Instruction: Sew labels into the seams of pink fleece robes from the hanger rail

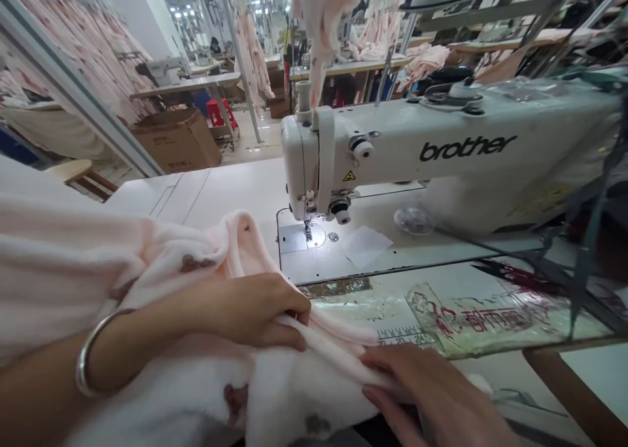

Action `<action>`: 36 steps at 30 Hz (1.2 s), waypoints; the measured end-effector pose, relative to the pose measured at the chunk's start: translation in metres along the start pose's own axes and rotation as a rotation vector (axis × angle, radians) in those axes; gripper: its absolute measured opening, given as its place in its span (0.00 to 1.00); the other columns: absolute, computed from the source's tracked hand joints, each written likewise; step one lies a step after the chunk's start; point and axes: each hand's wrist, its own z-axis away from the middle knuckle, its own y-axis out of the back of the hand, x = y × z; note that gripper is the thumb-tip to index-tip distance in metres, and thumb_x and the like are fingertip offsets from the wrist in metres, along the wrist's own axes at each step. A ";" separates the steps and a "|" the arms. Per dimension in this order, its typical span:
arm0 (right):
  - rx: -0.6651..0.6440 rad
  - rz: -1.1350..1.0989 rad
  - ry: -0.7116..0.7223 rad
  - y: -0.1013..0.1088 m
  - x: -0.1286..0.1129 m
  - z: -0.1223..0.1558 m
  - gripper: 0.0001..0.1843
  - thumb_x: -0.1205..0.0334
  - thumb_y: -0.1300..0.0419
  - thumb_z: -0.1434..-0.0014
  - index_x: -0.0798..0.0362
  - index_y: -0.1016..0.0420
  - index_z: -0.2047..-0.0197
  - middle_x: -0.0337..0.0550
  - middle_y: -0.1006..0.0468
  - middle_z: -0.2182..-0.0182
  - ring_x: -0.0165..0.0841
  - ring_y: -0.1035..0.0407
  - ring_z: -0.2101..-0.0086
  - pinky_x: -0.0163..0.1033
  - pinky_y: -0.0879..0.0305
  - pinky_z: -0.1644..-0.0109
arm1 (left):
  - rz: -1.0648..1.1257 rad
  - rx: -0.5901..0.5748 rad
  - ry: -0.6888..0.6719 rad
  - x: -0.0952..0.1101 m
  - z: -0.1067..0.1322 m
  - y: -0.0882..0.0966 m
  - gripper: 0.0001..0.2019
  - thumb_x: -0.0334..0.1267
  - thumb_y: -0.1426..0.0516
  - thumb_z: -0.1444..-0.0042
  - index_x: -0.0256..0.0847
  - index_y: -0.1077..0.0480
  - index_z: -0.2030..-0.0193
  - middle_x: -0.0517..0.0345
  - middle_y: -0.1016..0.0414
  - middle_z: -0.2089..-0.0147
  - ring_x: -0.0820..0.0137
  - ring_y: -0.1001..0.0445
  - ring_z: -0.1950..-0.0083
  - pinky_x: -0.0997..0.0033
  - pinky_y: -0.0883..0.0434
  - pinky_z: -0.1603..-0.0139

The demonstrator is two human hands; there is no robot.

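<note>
A soft pale pink garment (171,250) with brown printed motifs spreads over the left of the table and down the front edge. My left hand (265,309), a silver bangle on its wrist, pinches the folded edge of this cloth. Farther right along the same edge, my right hand (417,381) grips the fabric between thumb and fingers. Both hands are in front of the sewing machine (373,152), a white one marked "brother". Its lit needle and presser foot (309,231) stand over the metal plate, apart from the cloth.
A white scrap (366,245) and a clear round item (413,220) lie on the machine bed. Dark-bladed snips (515,275) rest at the right near dangling straps. A printed ruler (407,336) marks the front edge. Beyond stand a cardboard box (176,139) and hanging pink garments (252,61).
</note>
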 end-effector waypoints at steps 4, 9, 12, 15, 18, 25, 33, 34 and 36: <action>-0.196 -0.125 -0.191 0.006 0.006 -0.017 0.05 0.67 0.43 0.42 0.46 0.32 0.63 0.34 0.26 0.67 0.34 0.31 0.65 0.40 0.36 0.62 | -0.048 0.013 0.032 -0.008 -0.001 0.001 0.09 0.42 0.46 0.41 0.40 0.30 0.62 0.59 0.25 0.63 0.69 0.28 0.60 0.73 0.37 0.61; -0.415 -0.255 -0.360 0.007 0.011 -0.039 0.07 0.73 0.44 0.44 0.50 0.32 0.67 0.36 0.27 0.66 0.33 0.32 0.63 0.37 0.41 0.62 | -0.145 -0.033 0.154 -0.007 -0.003 0.000 0.09 0.41 0.47 0.41 0.40 0.29 0.62 0.57 0.25 0.64 0.65 0.28 0.61 0.68 0.36 0.60; -0.415 -0.293 -0.361 0.008 0.014 -0.045 0.07 0.74 0.44 0.46 0.52 0.33 0.70 0.34 0.28 0.70 0.30 0.34 0.66 0.35 0.43 0.64 | -0.265 0.141 0.234 0.017 -0.005 -0.007 0.09 0.39 0.48 0.39 0.37 0.30 0.58 0.51 0.28 0.57 0.60 0.30 0.56 0.60 0.36 0.55; -0.429 -0.284 -0.334 0.007 0.018 -0.046 0.06 0.72 0.44 0.46 0.52 0.35 0.71 0.34 0.29 0.71 0.30 0.35 0.67 0.36 0.45 0.65 | -0.264 0.300 0.144 0.034 -0.016 -0.027 0.13 0.41 0.45 0.41 0.33 0.34 0.54 0.47 0.33 0.53 0.59 0.35 0.52 0.59 0.36 0.50; -0.429 -0.278 -0.281 0.008 0.022 -0.049 0.06 0.71 0.43 0.46 0.53 0.34 0.72 0.35 0.30 0.70 0.30 0.37 0.67 0.35 0.46 0.65 | -0.228 0.290 0.057 0.032 -0.031 -0.045 0.15 0.44 0.42 0.45 0.33 0.34 0.58 0.47 0.34 0.54 0.60 0.37 0.53 0.60 0.36 0.51; -0.665 -0.537 -0.238 0.026 0.032 -0.077 0.04 0.62 0.40 0.47 0.52 0.30 0.70 0.35 0.29 0.72 0.28 0.36 0.71 0.33 0.45 0.70 | 0.065 0.207 0.078 0.018 -0.030 -0.040 0.12 0.43 0.43 0.43 0.38 0.38 0.59 0.56 0.30 0.60 0.67 0.32 0.60 0.69 0.36 0.60; -0.695 -0.620 -0.280 0.024 0.036 -0.085 0.06 0.61 0.38 0.52 0.54 0.30 0.71 0.35 0.29 0.75 0.27 0.36 0.73 0.31 0.45 0.73 | 0.320 0.175 0.163 0.018 -0.027 -0.032 0.17 0.52 0.44 0.45 0.41 0.28 0.57 0.58 0.25 0.59 0.67 0.28 0.58 0.72 0.36 0.61; -0.682 -0.601 -0.284 0.023 0.034 -0.084 0.06 0.61 0.38 0.52 0.54 0.30 0.71 0.35 0.29 0.75 0.27 0.36 0.72 0.31 0.45 0.73 | 0.331 0.189 0.173 0.018 -0.027 -0.032 0.16 0.50 0.45 0.45 0.40 0.27 0.59 0.58 0.25 0.61 0.68 0.28 0.60 0.73 0.36 0.62; -0.645 -0.570 -0.288 0.023 0.031 -0.081 0.04 0.63 0.39 0.52 0.54 0.30 0.72 0.35 0.29 0.75 0.27 0.37 0.72 0.32 0.46 0.72 | 0.353 0.237 0.188 0.019 -0.027 -0.034 0.13 0.46 0.44 0.45 0.39 0.27 0.61 0.58 0.25 0.63 0.69 0.29 0.61 0.74 0.36 0.64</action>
